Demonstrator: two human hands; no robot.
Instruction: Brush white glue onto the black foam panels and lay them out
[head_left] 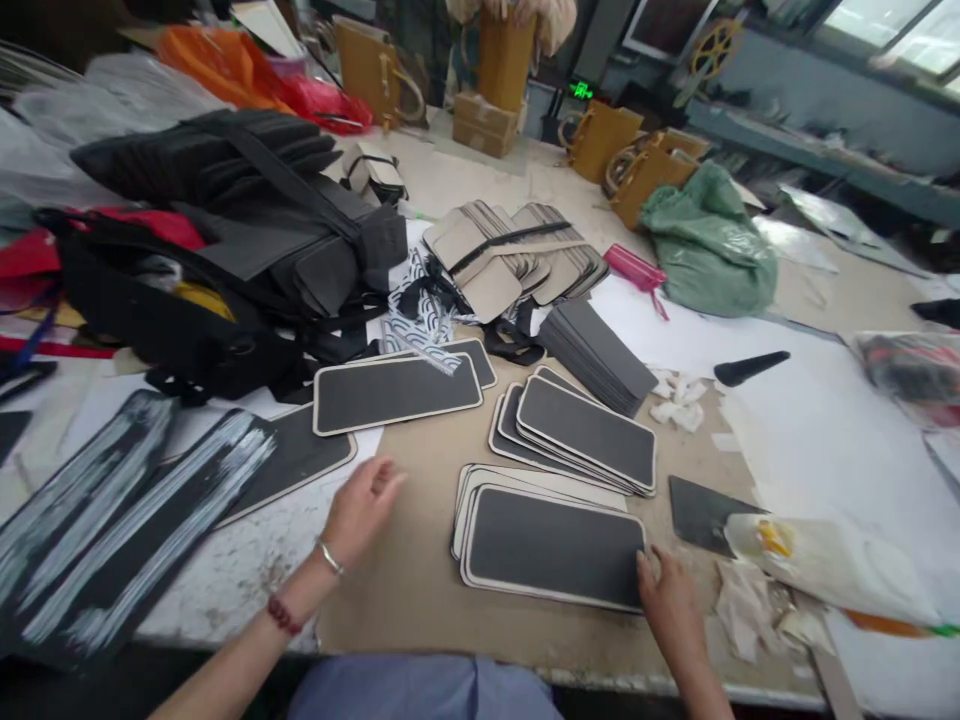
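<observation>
My left hand [362, 508] hovers over the brown paper on the table, fingers loosely curled and apart, holding nothing; a bracelet and a bead band sit on its wrist. My right hand [670, 600] rests with its fingertips on the right end of the nearest stack of dark rounded panels with cream edges [551, 545]. A second fanned stack [581, 432] lies just behind it. Two longer panels [397, 392] lie beyond my left hand.
Black bags [225, 240] are piled at the left, glue-streaked black strips [112, 520] at the near left. A pile of grey sheets [596, 355], a green bag [709, 245], a black scraper [750, 368] and a plastic bag [832, 565] lie right. A person stands at the far side.
</observation>
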